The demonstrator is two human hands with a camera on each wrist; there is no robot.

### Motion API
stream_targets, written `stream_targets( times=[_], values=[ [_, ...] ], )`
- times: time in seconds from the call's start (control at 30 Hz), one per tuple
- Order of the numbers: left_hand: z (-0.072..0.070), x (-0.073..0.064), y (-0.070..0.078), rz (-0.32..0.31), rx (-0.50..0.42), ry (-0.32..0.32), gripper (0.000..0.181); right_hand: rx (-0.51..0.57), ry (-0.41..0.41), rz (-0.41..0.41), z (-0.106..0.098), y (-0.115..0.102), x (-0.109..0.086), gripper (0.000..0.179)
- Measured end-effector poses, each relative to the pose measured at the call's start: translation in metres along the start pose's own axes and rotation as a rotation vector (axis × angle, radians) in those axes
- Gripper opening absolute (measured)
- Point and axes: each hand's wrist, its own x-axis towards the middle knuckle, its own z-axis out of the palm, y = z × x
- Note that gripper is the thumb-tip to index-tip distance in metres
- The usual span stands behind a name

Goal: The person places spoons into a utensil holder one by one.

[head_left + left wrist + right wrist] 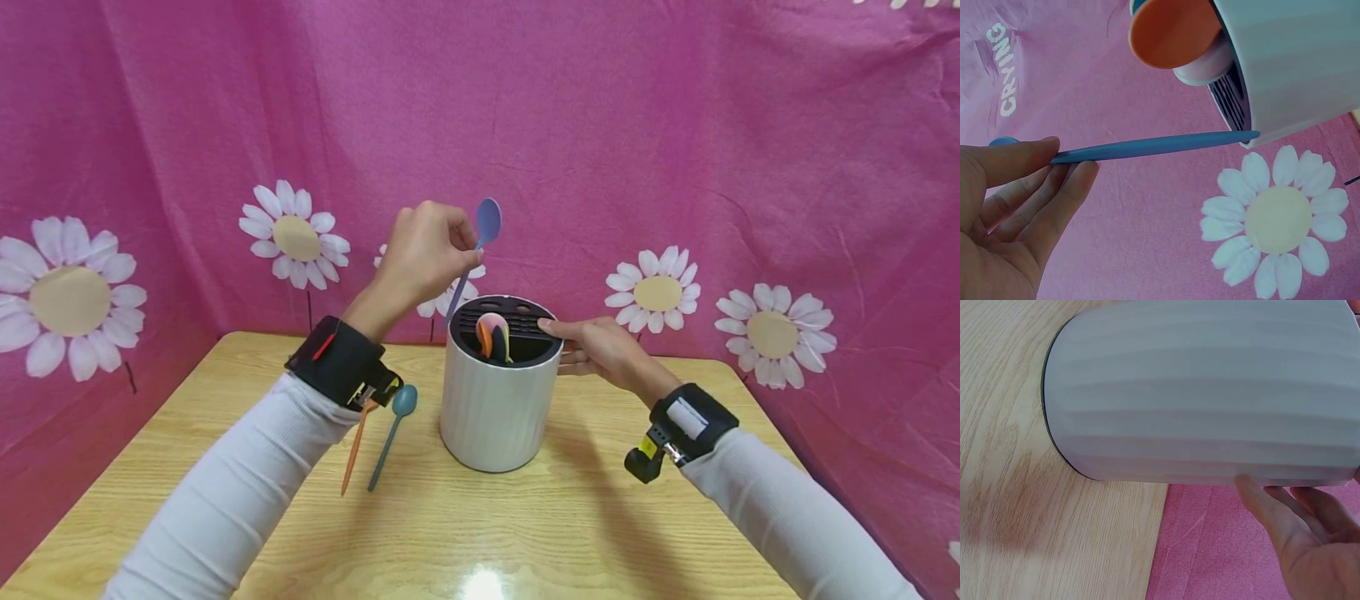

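Note:
My left hand [427, 250] pinches a purple spoon [489, 218] by its handle, bowl upward, beside a white ribbed utensil holder [491, 417]. The spoon looks bluer in the left wrist view, where its handle tip [1247, 135] appears at the holder's rim; whether they touch I cannot tell. My right hand [607, 348] steadies the holder, thumb on the black slotted top [525, 343] and fingers [1266, 509] against the side. Several utensils, including an orange spoon [1172, 31], stand in the large front opening; their lower parts are hidden inside.
On the wooden table [480, 517], left of the holder, lie a teal spoon [404, 402] and an orange utensil [354, 454], its upper end partly hidden by the left wrist camera. A pink cloth [525, 125] with white flowers hangs behind the table and along its sides.

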Motion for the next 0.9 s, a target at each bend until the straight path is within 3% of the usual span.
stream_targets(
  times=[0.2,0.37,0.9],
  values=[
    [0.003,0.002,0.005,0.026,-0.036,0.044,0.005,-0.009,-0.002,-0.002,-0.001,0.0,0.0,0.057],
    [0.01,-0.001,0.007,0.023,-0.071,0.041,0.007,0.008,-0.005,-0.002,-0.001,0.001,0.001,0.057],
    [0.03,-0.016,-0.01,-0.056,-0.034,-0.048,0.009,0.022,-0.007,-0.001,-0.001,0.001,0.001,0.056]
  ],
)
